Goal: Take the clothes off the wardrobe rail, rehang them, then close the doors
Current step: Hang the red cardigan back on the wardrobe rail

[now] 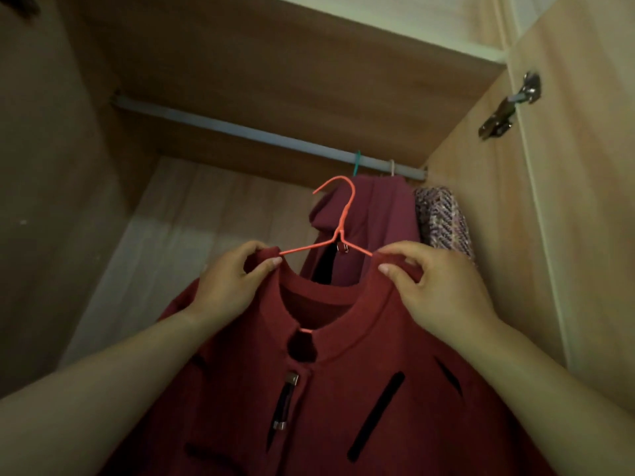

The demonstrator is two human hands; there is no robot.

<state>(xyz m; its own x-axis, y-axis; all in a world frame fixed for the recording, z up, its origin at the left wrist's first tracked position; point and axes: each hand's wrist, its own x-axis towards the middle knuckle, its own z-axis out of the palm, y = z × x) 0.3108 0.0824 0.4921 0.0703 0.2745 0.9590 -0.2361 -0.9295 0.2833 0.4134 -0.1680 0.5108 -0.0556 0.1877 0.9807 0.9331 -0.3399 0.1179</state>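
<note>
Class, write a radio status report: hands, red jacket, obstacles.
Left hand and right hand pinch red jacket at collar. Jacket on orange hanger, hook below rail, not on it. Purple garment hangs just behind.

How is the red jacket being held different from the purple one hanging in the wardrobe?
The red jacket is brick red; the purple jacket is plum. The left hand and right hand hold the red jacket by its collar, its orange hanger hooked on nothing; the purple jacket hangs from the rail. The red jacket is nearer; the purple jacket is behind it. Both have black trim and a metal clasp.
</note>
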